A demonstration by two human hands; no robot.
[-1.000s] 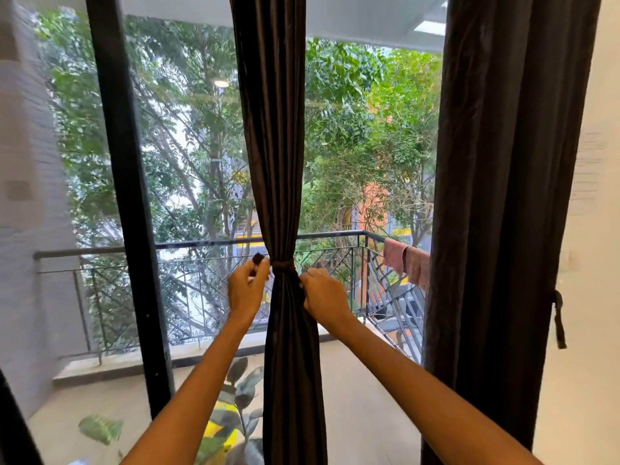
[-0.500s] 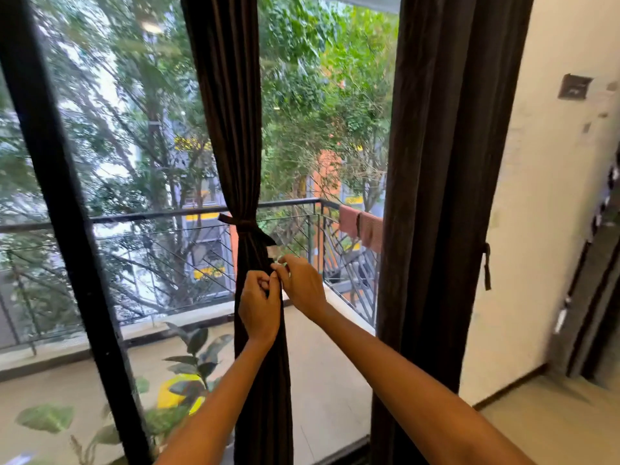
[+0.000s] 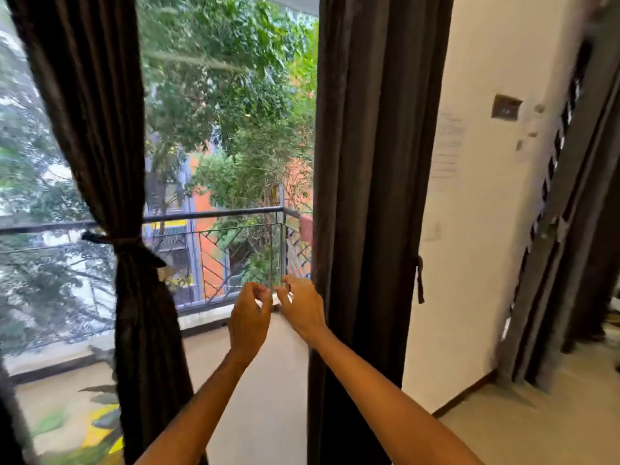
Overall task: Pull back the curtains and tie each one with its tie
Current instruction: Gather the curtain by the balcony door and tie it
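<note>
A dark brown fabric curtain (image 3: 110, 135) at the window's left side is seen gathered and bound by its matching dark tie (image 3: 125, 244). A second dark brown curtain (image 3: 375, 162) hangs loose at the right, its tie (image 3: 419, 280) dangling. Between them, the left hand (image 3: 250, 317) and right hand (image 3: 302, 308) are raised, each grip released, fingers loosely curled, nothing held.

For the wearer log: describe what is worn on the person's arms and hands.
Nothing is worn as far as the view shows. The left hand and right hand are bare, with no gloves, and no watch or bracelet at either wrist. Both forearms are uncovered down to the frame edge; no sleeve shows. Motion blur hides any rings.
</note>
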